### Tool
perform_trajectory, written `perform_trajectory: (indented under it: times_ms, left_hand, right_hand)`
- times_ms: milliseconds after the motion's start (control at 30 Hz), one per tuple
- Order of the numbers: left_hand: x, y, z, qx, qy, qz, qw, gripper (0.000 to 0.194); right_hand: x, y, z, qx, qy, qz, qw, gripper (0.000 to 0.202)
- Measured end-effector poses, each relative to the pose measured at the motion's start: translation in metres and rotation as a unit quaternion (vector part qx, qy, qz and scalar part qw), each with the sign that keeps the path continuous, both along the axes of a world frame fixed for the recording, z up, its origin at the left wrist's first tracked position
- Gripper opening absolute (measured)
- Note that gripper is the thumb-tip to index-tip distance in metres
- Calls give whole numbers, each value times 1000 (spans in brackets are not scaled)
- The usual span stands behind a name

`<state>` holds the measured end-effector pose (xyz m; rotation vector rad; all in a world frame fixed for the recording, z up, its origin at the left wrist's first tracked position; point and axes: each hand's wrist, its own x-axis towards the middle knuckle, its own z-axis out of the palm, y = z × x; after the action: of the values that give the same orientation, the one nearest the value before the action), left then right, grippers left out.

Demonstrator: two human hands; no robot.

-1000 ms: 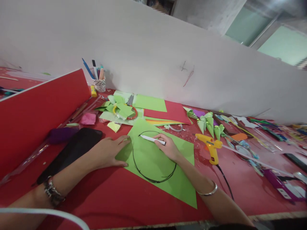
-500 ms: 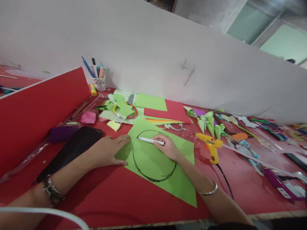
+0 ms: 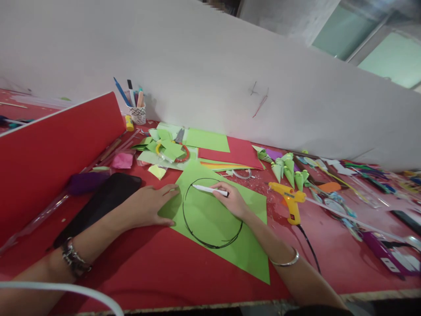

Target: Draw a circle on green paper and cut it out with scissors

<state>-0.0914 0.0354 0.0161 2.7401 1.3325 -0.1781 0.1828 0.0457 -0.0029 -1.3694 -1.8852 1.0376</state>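
A green sheet of paper (image 3: 253, 259) lies at an angle on the red table, with a large black circle (image 3: 214, 247) drawn on it in rough, doubled lines. My right hand (image 3: 230, 199) grips a white marker (image 3: 205, 189) with a dark back end; its tip touches the circle's upper left line. Spread over the paper's left edge, my left hand (image 3: 154, 206) presses the sheet with fingers apart. A black flat case or phone (image 3: 98, 206) lies beside my left forearm.
A yellow glue gun (image 3: 291, 202) lies right of the paper, its cord running toward the front edge. Behind are scissors (image 3: 188, 153), coloured sheets (image 3: 210, 140) and rolled green cones (image 3: 283, 166). A pen cup (image 3: 137, 115) stands by the red panel (image 3: 66, 149).
My right hand has moved the marker slightly up and right along the circle, and the gap at the upper left is now lined. My left hand stays in place.
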Motion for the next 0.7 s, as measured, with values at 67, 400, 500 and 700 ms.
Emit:
perform_trajectory:
  times_ms: [67, 400, 500, 700]
  left_hand:
    - [0, 0, 0, 6, 3, -4, 1000, 74]
    - [0, 0, 1, -8, -2, 6, 1000, 75]
    - [0, 0, 0, -5, -4, 3, 1000, 74]
    - [0, 0, 0, 0, 1, 1, 1000, 74]
  right_hand:
    - [-2, -1, -1, 2, -6, 5, 1000, 21]
    - [-2, -2, 0, -11, -22, 85, 996, 19]
    - [-1, -2, 3, -18, -24, 111, 993, 19]
    - [6, 1, 3, -72, 10, 143, 987, 18]
